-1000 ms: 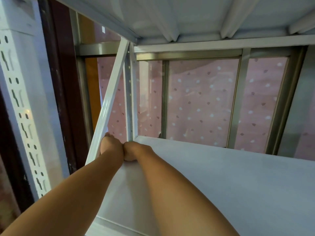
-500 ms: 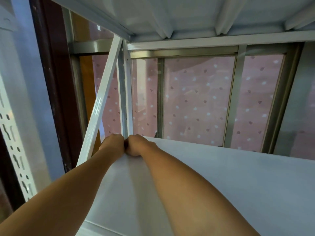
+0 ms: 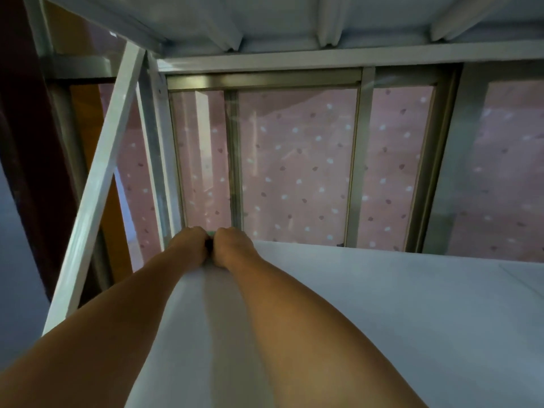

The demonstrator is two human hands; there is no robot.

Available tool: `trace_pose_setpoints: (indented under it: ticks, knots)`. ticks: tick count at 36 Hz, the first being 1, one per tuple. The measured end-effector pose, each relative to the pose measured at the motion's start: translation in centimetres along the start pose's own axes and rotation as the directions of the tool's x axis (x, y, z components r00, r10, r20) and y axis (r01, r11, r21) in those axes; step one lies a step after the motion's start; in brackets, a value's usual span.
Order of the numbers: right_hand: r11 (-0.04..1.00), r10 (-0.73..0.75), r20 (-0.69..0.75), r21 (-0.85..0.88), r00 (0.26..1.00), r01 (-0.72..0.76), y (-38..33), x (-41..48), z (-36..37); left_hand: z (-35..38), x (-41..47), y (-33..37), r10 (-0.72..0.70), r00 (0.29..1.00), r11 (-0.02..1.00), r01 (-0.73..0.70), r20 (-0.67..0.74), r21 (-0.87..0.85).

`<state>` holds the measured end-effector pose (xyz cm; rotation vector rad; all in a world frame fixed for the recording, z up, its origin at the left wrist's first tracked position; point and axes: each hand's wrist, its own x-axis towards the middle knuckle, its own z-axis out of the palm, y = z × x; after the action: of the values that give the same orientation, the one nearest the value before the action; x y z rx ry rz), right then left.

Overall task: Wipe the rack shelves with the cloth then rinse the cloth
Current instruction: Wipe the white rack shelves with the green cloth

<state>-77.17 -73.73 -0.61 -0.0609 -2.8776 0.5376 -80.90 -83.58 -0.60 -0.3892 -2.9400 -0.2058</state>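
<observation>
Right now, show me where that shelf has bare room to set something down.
The shelf is bare right of the right hand, back to the window. Crowded: back-left corner, where it and the left hand hold the cloth by the post.

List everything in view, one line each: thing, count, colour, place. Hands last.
lower shelf: one, pale grey, foreground under the arms.
upper shelf: one, pale grey, overhead.
diagonal brace: one, white, rack's left side.
window frame: one, dull metal, behind the rack.
dotted curtain: one, pink, behind the glass.
cloth: one, green sliver, between the hands.
left hand: curled on the cloth, at the lower shelf's far edge.
right hand: curled on the cloth, beside the left hand.
</observation>
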Motion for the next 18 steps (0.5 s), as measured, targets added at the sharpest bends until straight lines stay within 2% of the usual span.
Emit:
trace_pose_setpoints:
  ticks: [5, 12, 18]
  knots:
    - [0.997, 0.066, -0.025, 0.036, 0.998, -0.065, 2.4, -0.5, -1.2, 0.6, 0.7, 2.5, 0.087, 0.996, 0.995, -0.086, -0.011, 0.058]
    - [0.994, 0.106, -0.027, -0.032, 0.994, -0.107, 5.6, -1.6, -2.7, 0.8, 1.3, 6.0, 0.147, 0.989, 0.989, -0.148, 0.034, 0.020]
    - [0.987, 0.152, -0.035, -0.054, 0.988, -0.154, 9.1, -3.3, -4.4, 1.6, 1.0, 10.0, 0.180, 0.984, 0.984, -0.180, 0.010, -0.015]
